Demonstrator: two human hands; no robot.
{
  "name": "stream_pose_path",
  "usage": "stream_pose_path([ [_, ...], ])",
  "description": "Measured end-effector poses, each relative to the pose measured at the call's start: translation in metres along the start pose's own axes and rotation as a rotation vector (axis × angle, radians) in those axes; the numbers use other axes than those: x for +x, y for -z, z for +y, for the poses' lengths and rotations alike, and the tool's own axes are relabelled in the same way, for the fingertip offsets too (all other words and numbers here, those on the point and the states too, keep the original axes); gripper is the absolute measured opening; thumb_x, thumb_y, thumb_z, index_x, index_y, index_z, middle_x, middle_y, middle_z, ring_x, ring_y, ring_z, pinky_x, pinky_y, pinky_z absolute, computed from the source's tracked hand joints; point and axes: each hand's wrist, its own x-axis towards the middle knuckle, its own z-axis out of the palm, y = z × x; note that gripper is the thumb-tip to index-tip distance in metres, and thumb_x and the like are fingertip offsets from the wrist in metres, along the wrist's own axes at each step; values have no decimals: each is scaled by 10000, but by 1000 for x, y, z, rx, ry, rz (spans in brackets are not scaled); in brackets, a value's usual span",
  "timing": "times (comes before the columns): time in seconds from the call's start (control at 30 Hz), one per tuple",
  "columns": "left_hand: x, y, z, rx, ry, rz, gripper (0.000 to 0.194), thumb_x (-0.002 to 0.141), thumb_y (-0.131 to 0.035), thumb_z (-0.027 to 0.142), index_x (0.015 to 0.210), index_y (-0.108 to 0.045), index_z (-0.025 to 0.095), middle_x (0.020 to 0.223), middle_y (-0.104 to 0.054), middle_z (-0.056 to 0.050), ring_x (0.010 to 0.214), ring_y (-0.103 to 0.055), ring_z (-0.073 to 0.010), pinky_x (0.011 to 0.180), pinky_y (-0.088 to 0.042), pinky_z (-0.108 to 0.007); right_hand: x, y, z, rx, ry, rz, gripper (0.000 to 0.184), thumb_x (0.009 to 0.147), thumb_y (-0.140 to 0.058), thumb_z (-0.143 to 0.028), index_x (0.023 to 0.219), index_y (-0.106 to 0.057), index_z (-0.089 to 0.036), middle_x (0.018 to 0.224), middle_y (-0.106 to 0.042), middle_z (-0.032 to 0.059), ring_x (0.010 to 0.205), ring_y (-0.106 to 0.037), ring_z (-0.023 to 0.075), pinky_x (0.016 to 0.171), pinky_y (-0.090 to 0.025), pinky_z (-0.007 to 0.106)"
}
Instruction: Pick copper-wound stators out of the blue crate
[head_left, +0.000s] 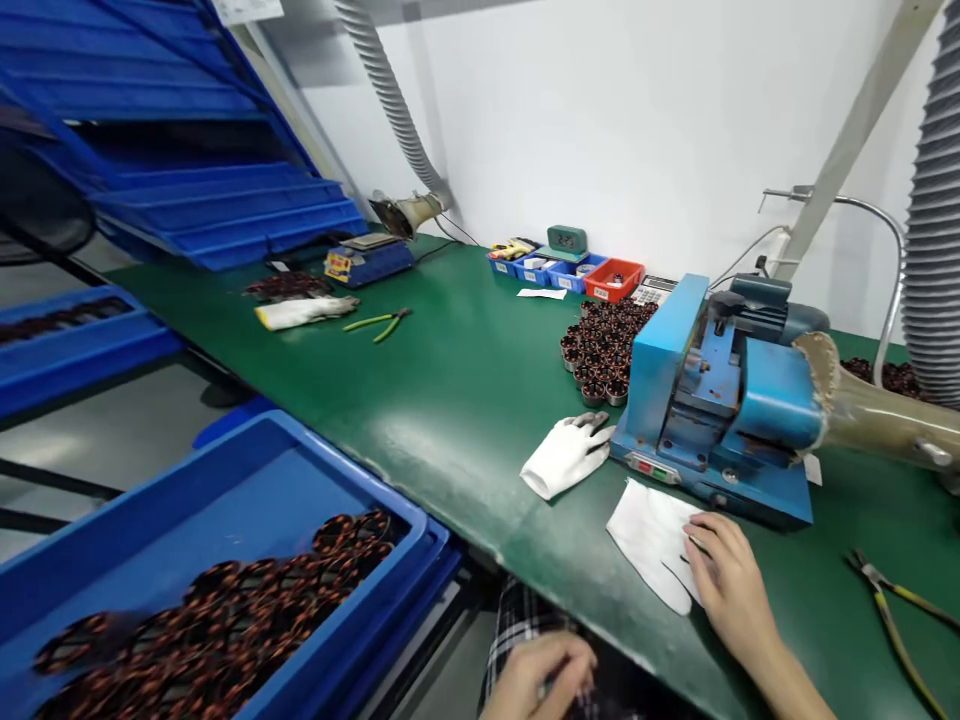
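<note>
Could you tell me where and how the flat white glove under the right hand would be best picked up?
Probably at its cuff. The white glove lies flat on the green table, and the right hand already rests on its near-right part. Its left edge is free, so pinching there from above, coming from the person's side, looks easiest.

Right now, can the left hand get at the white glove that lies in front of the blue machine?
Probably yes. The left hand is low at the table edge, and bare green mat lies between it and the white glove; nothing stands in the way. The right hand rests on another glove.
</note>
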Motion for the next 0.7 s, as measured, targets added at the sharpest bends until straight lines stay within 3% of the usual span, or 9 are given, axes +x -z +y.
stream_pose_path([
  [0.1,27,24,34,65,22,201,314,919,-386,399,876,-610,183,875,-645,-43,839,-596,-152,769,-448,-248,-2,3,1,4,-21,-12,211,929,-416,-267,990,-592,-167,1092,-560,102,1086,-480,237,914,-436,437],
  [0.17,48,34,42,185,29,316,301,913,-390,400,983,-596,194,1008,-632,-53,938,-584,-168,837,-452,-275,-3,6,0,7,-33,-14,229,932,-415,-287,1010,-590,-161,1104,-558,102,1091,-480,239,923,-433,439],
  [0.33,75,49,19,453,107,507,388,900,-353,359,1112,-535,90,1119,-573,-161,1094,-514,-286,958,-389,-463,-4,9,-8,-41,55,-123,326,879,-523,-415,1165,-568,-263,1244,-500,76,1163,-430,284,922,-421,486],
  [0.4,76,54,5,530,121,500,411,895,-356,337,1141,-533,60,1154,-563,-177,1121,-504,-299,978,-382,-481,-5,7,-10,-104,112,-206,320,863,-547,-431,1154,-576,-301,1266,-485,68,1161,-425,298,904,-424,498],
  [0.53,79,62,-11,623,88,422,405,898,-338,255,1219,-507,76,1300,-496,-154,1237,-439,-265,1057,-341,-449,-9,5,-5,-143,138,-251,224,871,-541,-398,868,-609,-185,1070,-574,84,1033,-498,273,862,-425,474],
  [0.6,82,63,-15,645,52,367,405,908,-289,210,1230,-504,90,1335,-472,-144,1268,-413,-247,1067,-340,-437,-11,8,1,-172,138,-197,275,889,-512,-394,763,-570,-156,959,-589,83,962,-523,257,868,-401,481],
  [0.7,89,62,-17,658,-3,288,420,912,-238,162,1227,-513,114,1345,-469,-123,1286,-397,-220,1076,-338,-415,-16,18,3,-190,134,-57,252,914,-472,-355,770,-551,-163,924,-592,73,952,-525,250,876,-373,462],
])
